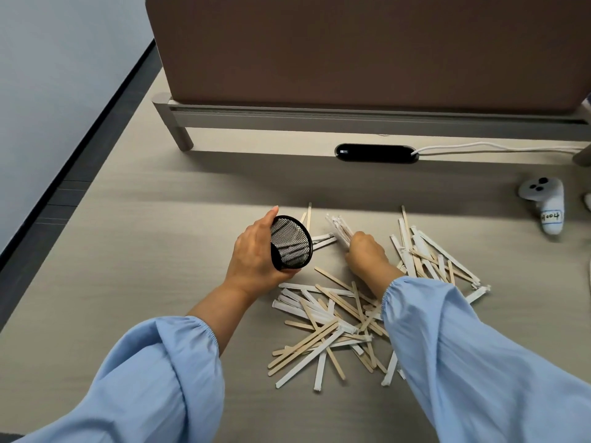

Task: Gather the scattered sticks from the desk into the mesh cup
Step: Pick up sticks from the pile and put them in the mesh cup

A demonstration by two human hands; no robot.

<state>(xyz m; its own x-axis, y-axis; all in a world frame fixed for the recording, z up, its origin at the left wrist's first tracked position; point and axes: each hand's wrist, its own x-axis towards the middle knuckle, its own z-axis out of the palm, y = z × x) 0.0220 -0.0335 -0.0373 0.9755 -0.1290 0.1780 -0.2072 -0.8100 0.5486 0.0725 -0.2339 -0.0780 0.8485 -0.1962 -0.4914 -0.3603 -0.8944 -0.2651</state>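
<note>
Head view, wide and bent at the edges: the right hand is seen from the back, so its fingers are hidden, and the right sleeve covers part of the scattered sticks lying on the table. How many sticks sit inside the mesh cup is hard to make out through the black mesh. The cup is tipped on its side, clear of the table, its long axis running left to right and its open mouth facing right toward the other hand. The left hand has its grip closed around the cup's wall and base, thumb stretched up along the rim, forearm angling in from the lower left. The right hand's grip is closed on a small bundle of sticks whose free ends fan up and to the left, just beside the cup's mouth. Loose sticks, some bare wood and some in white paper wrappers, lie crisscrossed in two heaps, below the hands and to the right. A white controller rests well apart at the right edge.
</note>
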